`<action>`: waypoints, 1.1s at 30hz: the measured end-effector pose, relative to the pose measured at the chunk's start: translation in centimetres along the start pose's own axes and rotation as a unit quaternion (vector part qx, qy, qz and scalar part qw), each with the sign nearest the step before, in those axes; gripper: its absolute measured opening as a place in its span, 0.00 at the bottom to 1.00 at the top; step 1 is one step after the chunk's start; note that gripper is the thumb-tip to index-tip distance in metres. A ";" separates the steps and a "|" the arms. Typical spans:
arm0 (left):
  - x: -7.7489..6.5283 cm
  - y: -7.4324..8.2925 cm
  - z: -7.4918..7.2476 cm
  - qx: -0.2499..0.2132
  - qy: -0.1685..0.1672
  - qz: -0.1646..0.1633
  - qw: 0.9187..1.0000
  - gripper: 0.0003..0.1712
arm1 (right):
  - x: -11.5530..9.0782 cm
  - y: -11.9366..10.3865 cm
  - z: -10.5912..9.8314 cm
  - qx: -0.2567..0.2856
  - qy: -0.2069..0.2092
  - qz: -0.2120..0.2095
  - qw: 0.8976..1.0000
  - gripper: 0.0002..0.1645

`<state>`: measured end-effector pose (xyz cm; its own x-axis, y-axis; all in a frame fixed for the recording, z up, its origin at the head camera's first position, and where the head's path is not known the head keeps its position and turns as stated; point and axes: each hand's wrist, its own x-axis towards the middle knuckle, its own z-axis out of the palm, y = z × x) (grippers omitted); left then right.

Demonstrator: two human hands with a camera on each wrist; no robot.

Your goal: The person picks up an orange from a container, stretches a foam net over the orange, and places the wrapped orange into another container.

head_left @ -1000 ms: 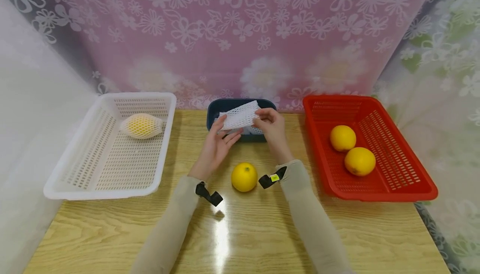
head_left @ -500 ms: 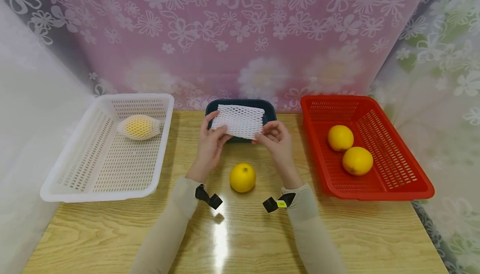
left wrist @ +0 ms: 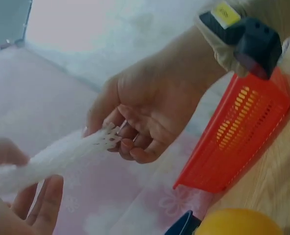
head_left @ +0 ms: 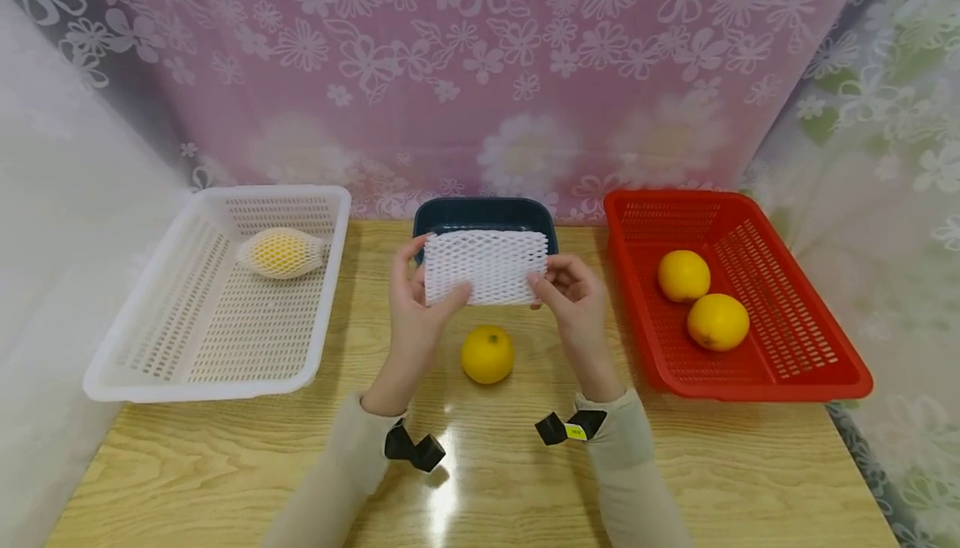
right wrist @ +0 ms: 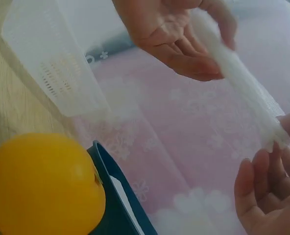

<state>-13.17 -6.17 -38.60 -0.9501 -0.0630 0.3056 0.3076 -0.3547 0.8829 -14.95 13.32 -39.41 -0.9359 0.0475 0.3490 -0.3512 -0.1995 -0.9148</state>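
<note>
A flat white foam fruit net [head_left: 491, 265] is stretched between my two hands above the table. My left hand [head_left: 416, 315] pinches its left end, thumb in front and fingers behind. At the other end my right hand [head_left: 577, 311] pinches it the same way; in the left wrist view that hand's fingers [left wrist: 128, 142] curl at the net's open edge. Below the net, a yellow orange-like fruit [head_left: 487, 355] rests on the table between my forearms. Behind the net stands a dark blue bin [head_left: 487, 208], partly hidden; a bit of white shows inside it in the right wrist view.
At left stands a white basket [head_left: 322, 340] with one netted yellow fruit [head_left: 281, 253] in it. A red basket [head_left: 757, 390] at right holds two bare yellow fruits [head_left: 717, 322]. A pink flowered curtain [head_left: 480, 115] hangs behind the wooden table [head_left: 517, 498].
The net has come up out of the blue bin and towards me, turning from slanted to level and facing me. Both hands moved with it. The fruits and baskets stayed put.
</note>
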 end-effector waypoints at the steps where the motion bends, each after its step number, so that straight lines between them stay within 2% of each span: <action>1: -0.3 0.2 0.0 -0.012 -0.017 -0.001 1.000 0.36 | -0.1 -0.1 0.0 0.001 -0.004 -0.012 1.000 0.10; 3: -0.9 0.5 0.1 -0.051 -0.069 -0.010 0.996 0.27 | -0.3 -0.1 0.0 0.013 -0.013 -0.032 0.999 0.12; 5: -1.4 0.6 0.1 -0.097 -0.125 -0.019 0.987 0.20 | -0.4 -0.2 0.1 0.025 -0.016 -0.044 0.999 0.14; 7: -1.7 0.5 0.2 -0.133 -0.162 -0.027 0.977 0.21 | -0.4 -0.3 0.2 0.032 -0.017 -0.052 0.998 0.16; 8: -1.7 0.4 0.3 -0.132 -0.172 -0.025 0.976 0.21 | -0.4 -0.3 0.3 0.035 -0.017 -0.054 0.998 0.17; 9: -1.8 0.4 0.4 -0.127 -0.174 -0.017 0.976 0.21 | -0.5 -0.4 0.3 0.033 -0.017 -0.055 0.998 0.17; 12: -2.1 0.0 0.7 -0.087 -0.152 -0.007 0.985 0.12 | -0.7 -0.4 0.4 0.017 -0.033 -0.053 0.998 0.13; 13: -2.3 -0.1 0.9 -0.073 -0.142 -0.008 0.987 0.11 | -0.8 -0.5 0.5 0.011 -0.043 -0.053 0.998 0.12; 15: -2.5 -0.3 1.1 -0.046 -0.138 -0.007 0.989 0.17 | -1.1 -0.5 0.6 -0.002 -0.066 -0.053 0.996 0.09; 19: -2.8 -0.5 1.4 -0.040 -0.164 -0.015 0.985 0.29 | -1.5 -0.6 0.9 -0.015 -0.103 -0.070 0.992 0.10; 23: -3.0 -0.5 1.7 -0.033 -0.187 -0.011 0.982 0.31 | -1.5 -0.7 1.1 -0.031 -0.124 -0.093 0.987 0.09; 28: -3.2 -0.5 2.1 -0.034 -0.158 0.000 0.987 0.26 | -1.4 -0.8 1.4 -0.016 -0.141 -0.098 0.985 0.04; 33: -3.1 -0.6 2.1 -0.055 -0.129 0.012 0.990 0.18 | -1.5 -1.1 1.6 0.037 -0.162 -0.115 0.979 0.06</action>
<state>-10.25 -3.83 -39.33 -0.8931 0.1633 0.4191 0.3081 -0.4568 0.8345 -13.15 11.89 -38.60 -0.7699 -0.2117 0.6020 -0.5386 -0.2903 -0.7910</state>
